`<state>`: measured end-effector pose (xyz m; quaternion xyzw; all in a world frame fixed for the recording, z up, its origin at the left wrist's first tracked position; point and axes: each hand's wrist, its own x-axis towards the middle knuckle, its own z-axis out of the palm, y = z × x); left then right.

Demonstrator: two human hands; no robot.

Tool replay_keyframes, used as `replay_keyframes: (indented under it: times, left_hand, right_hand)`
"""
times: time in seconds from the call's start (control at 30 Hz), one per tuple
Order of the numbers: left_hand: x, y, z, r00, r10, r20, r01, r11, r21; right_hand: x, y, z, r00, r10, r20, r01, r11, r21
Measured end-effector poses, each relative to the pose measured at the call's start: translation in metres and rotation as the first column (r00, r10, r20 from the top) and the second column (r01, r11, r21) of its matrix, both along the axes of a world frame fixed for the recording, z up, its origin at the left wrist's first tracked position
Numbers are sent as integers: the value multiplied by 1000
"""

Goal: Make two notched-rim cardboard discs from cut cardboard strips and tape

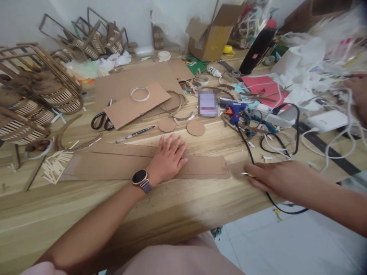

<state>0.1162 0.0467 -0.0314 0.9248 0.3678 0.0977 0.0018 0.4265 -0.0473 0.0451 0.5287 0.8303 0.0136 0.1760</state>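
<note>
My left hand [168,160] lies flat with spread fingers on a long cardboard strip [206,167], a watch on its wrist. A narrower cardboard piece [120,149] lies along the strip's far edge, partly under the fingers. Off the strip's right end, my right hand [266,175] is closed around a craft knife [245,174]; only its blade tip and a bit of yellow show. Beyond the left hand are two cardboard discs [196,128] and a pen [135,134].
Black scissors [99,120] sit partly under a cardboard sheet [137,105]. A blue glue gun [233,110] trails its black cord beside the right hand. Small wooden sticks [56,168] lie at left, near woven baskets [57,95]. Another person's hand [358,95] is at far right.
</note>
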Motion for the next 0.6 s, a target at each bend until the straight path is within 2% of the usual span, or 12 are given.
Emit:
replay_keyframes:
  times: [0.1,0.2,0.3,0.43,0.6]
  left_hand:
    - [-2,2,-2,999,14,42,-14,1000,-11]
    - [-4,6,-4,994,22,104,-17,998,-53]
    - [-6,10,-5,984,39,172,-20,994,-107]
    - [-7,11,-4,978,45,205,-19,992,-125]
    - [-6,10,-5,976,40,214,-14,992,-125]
  right_hand:
    - [-47,11,-6,999,46,-2,-46,993,-113]
    - [-90,24,-10,997,81,-11,-82,990,-114]
    - [-122,36,-9,990,127,-65,-134,985,-111]
    - [-144,44,-5,992,127,-27,-129,979,-160]
    - [-150,47,-5,989,145,-7,-144,974,-175]
